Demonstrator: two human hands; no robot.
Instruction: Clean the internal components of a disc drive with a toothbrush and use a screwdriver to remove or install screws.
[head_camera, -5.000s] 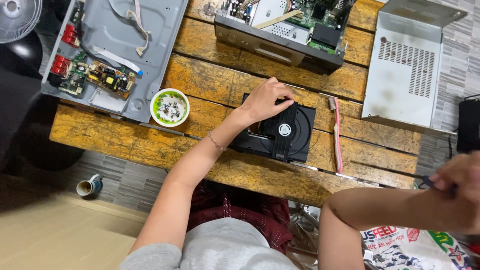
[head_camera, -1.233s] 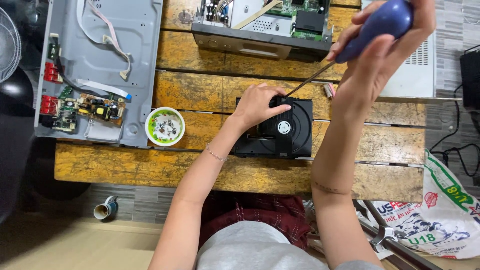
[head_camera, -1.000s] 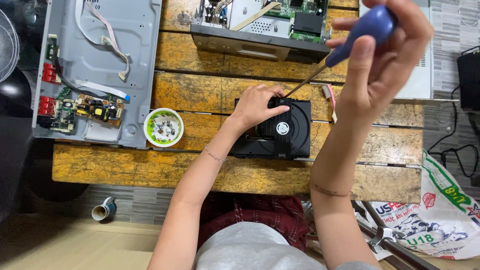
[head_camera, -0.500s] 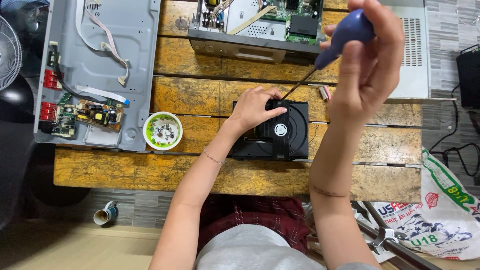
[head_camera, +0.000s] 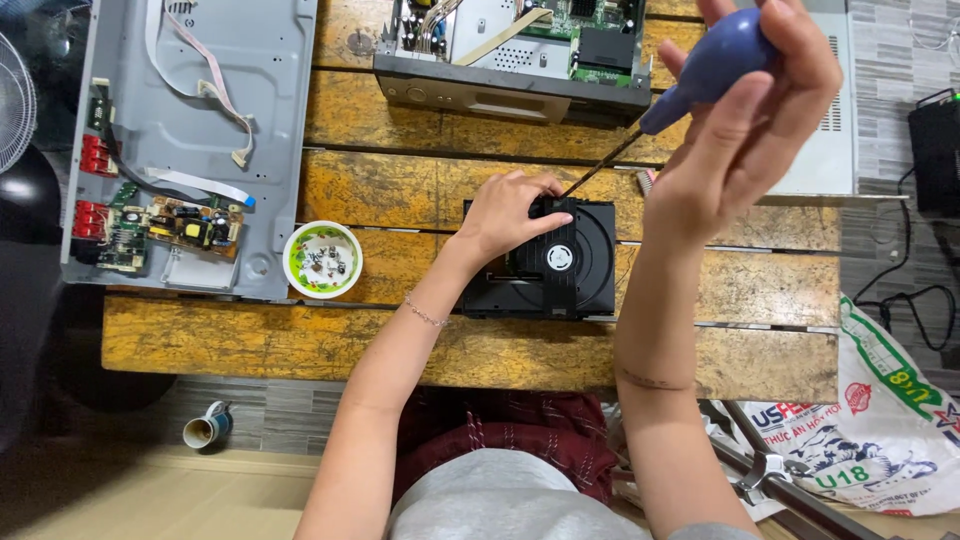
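**A:** What do your hands hold?

**B:** My right hand (head_camera: 745, 130) is raised above the table, fingers wrapped tight round the blue handle of a screwdriver (head_camera: 705, 70). Its thin dark shaft slants down and left, and the tip meets the top edge of a black disc drive (head_camera: 560, 262), just beside my left fingertips.

**A:** And the left hand?

**B:** My left hand (head_camera: 510, 215) lies on the drive's upper left corner, fingers curled over the edge, pressing down on it rather than closed round it. A thin bracelet sits on that wrist.

**A:** Where is the drive?

**B:** It lies flat near the middle of a worn wooden plank table (head_camera: 400, 345), right in front of me. It is square and black, with a round silver hub showing at its centre.

**A:** What lies around it?

**B:** To the left of the drive, near my forearm, stands a small white bowl with a green rim (head_camera: 322, 260); it holds tiny parts, too small to tell apart. Further left lies an open grey metal chassis (head_camera: 200, 140) with a circuit board, red connectors and flat ribbon cables. Beyond the drive, at the far edge, sits an opened player (head_camera: 510, 50) with green boards exposed. At the far right lies a grey vented metal cover (head_camera: 825, 110), partly hidden behind my right hand
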